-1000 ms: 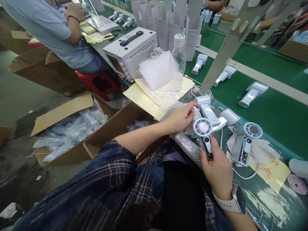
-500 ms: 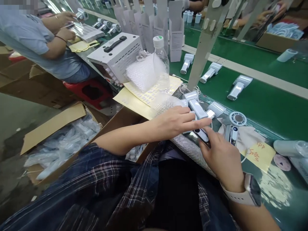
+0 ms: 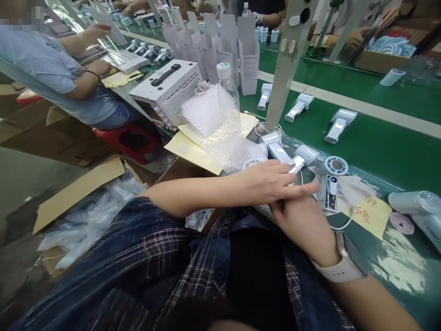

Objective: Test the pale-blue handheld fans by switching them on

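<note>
The left hand (image 3: 275, 181) lies flat, fingers pressed together and stretched out, across the right hand (image 3: 303, 220) — just left of the handheld fan (image 3: 330, 184) on the green bench (image 3: 379, 147). Whether the right hand grips anything I cannot tell — the left covers its fingers.

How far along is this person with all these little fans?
Three fans already lie spaced out on the green belt. In hand: the left hand stretches flat over the right hand, hiding whatever it holds. One fan lies on a cloth beside them, two more just behind.
</note>
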The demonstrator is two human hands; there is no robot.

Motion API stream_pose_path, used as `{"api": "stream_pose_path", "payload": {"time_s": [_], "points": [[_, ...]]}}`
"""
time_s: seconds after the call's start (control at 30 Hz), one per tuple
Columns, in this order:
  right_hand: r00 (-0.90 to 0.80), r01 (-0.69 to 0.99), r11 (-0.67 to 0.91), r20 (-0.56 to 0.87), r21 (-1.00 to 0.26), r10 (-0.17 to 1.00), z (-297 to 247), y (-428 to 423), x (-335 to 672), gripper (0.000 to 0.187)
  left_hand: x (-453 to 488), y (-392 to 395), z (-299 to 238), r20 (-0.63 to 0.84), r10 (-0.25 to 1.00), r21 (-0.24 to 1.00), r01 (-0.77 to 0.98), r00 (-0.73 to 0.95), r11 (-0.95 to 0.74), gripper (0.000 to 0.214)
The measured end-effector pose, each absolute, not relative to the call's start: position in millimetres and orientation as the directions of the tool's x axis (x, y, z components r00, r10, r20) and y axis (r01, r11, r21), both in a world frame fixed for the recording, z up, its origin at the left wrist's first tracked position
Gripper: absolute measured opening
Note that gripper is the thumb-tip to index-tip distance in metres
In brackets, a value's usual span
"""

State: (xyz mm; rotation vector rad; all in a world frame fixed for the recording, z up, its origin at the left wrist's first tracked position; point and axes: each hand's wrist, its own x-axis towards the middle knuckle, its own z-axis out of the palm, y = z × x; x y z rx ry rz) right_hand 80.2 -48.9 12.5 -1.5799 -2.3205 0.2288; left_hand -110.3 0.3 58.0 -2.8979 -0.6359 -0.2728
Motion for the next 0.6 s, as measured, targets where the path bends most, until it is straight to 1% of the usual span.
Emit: {"api": "stream_pose_path", "payload": {"time_s": [0.03,0.07,0.1,0.13,0.17,0.2,0.23,0.27,0.3,0.33,0.37,0.4,0.43,0.47,0.5,0.53,0.57,0.6], "points": [[-0.276,0.833,0.312,0.146,-0.458,0.95,14,-43,83,0.034,-109,0,60,0.217,0.402,-0.121,0.433,0.89,-0.893,0.05],[-0.199,0.757,0.213,0.093,-0.617,0.976,17,-38,86,0.035,-109,1,62,0.229,0.421,-0.126,0.455,0.878,-0.881,0.05],[-0.137,0.655,0.103,0.017,-0.749,0.99,21,-33,88,0.039,-110,1,65,0.242,0.444,-0.132,0.482,0.863,-0.866,0.05],[-0.119,0.528,-0.002,-0.076,-0.85,0.99,26,-30,89,0.044,-111,1,68,0.253,0.465,-0.135,0.507,0.848,-0.851,0.05],[-0.158,0.385,-0.091,-0.162,-0.918,0.974,31,-28,90,0.047,-112,0,71,0.258,0.482,-0.131,0.525,0.837,-0.841,0.05],[-0.243,0.246,-0.161,-0.221,-0.956,0.944,37,-29,90,0.051,-113,0,75,0.262,0.496,-0.111,0.536,0.828,-0.837,0.05],[-0.346,0.128,-0.213,-0.245,-0.969,0.906,43,-31,89,0.053,-115,-2,79,0.276,0.509,-0.07,0.546,0.815,-0.835,0.051],[-0.448,0.04,-0.245,-0.236,-0.969,0.862,48,-34,87,0.054,-118,-4,83,0.305,0.532,0.0,0.558,0.79,-0.83,0.052],[-0.537,-0.008,-0.258,-0.213,-0.966,0.816,53,-37,84,0.054,-122,-5,87,0.345,0.565,0.102,0.569,0.749,-0.816,0.052],[-0.598,0.019,-0.221,-0.188,-0.975,0.779,58,-41,81,0.053,-126,-7,92,0.39,0.611,0.226,0.571,0.689,-0.789,0.051],[-0.62,0.12,-0.114,-0.164,-0.986,0.767,63,-44,77,0.052,-131,-8,97,0.436,0.661,0.36,0.555,0.611,-0.75,0.05],[-0.603,0.247,0.042,-0.12,-0.968,0.789,67,-47,73,0.045,-137,-8,102,0.475,0.712,0.484,0.522,0.517,-0.702,0.049],[-0.564,0.365,0.211,-0.036,-0.907,0.825,72,-49,68,0.033,-144,-8,106,0.507,0.755,0.581,0.481,0.416,-0.656,0.048],[-0.525,0.444,0.359,0.087,-0.821,0.846,78,-49,64,0.021,-152,-8,110,0.53,0.787,0.648,0.448,0.315,-0.616,0.046],[-0.504,0.466,0.475,0.217,-0.747,0.836,84,-48,61,0.017,-160,-9,113,0.547,0.808,0.69,0.429,0.219,-0.583,0.044],[-0.493,0.435,0.555,0.328,-0.709,0.805,91,-44,61,0.02,-170,-10,115,0.554,0.821,0.716,0.427,0.134,-0.553,0.042],[-0.479,0.38,0.596,0.401,-0.707,0.781,96,-35,63,0.019,-180,-13,116,0.546,0.835,0.735,0.439,0.067,-0.516,0.041],[-0.442,0.351,0.593,0.43,-0.724,0.787,101,-23,68,0.017,-193,-18,116,0.522,0.852,0.753,0.459,0.016,-0.471,0.04]]}}
